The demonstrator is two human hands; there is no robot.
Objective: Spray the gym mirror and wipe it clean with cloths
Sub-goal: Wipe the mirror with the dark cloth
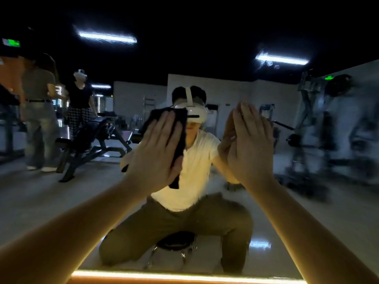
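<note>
The gym mirror (256,212) fills the view in front of me. My left hand (158,148) lies flat with straight fingers, pressing a dark cloth (181,138) against the glass at centre. The cloth sticks out above and to the right of that hand. My right hand (252,144) is held up with straight fingers, its fingertips touching the mirror to the right of the cloth, and holds nothing. No spray bottle shows. My own reflection, squatting over a small stool, sits behind both hands.
A lit yellow strip (184,276) runs along the mirror's bottom edge. Reflected in the glass are a weight bench (92,138) at left, gym machines (328,130) at right and two people (80,99) standing at far left.
</note>
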